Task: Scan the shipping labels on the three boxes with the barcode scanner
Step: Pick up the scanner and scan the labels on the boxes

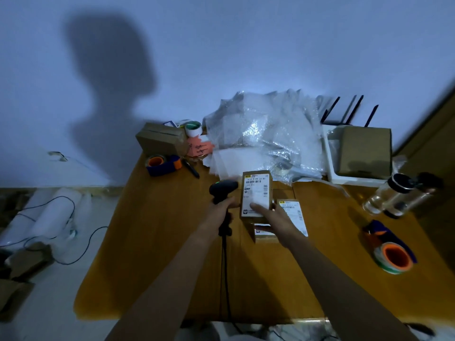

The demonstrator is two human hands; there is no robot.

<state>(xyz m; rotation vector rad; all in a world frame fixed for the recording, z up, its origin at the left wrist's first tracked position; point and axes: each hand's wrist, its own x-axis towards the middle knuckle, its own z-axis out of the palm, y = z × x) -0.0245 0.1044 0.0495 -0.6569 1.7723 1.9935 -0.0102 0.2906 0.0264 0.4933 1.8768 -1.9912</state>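
My left hand point(219, 212) grips the handle of a black barcode scanner point(222, 189); its head points right, close to a small brown box point(256, 193). That box is tilted up with its white shipping label facing me, and my right hand point(273, 221) holds its lower edge, thumb lying on the label. A second labelled box point(294, 214) lies flat just right of my right hand. A third small box point(264, 233) lies under my right hand, mostly hidden. The scanner's cable point(224, 262) runs toward me over the table.
The wooden table point(152, 242) carries a tape dispenser point(163, 164), a pen point(192, 168), a brown carton point(160, 141), a pile of bubble bags point(266, 136), a white tray holding a carton point(364, 151), a clear bottle point(391, 196) and a second tape roll point(395, 258).
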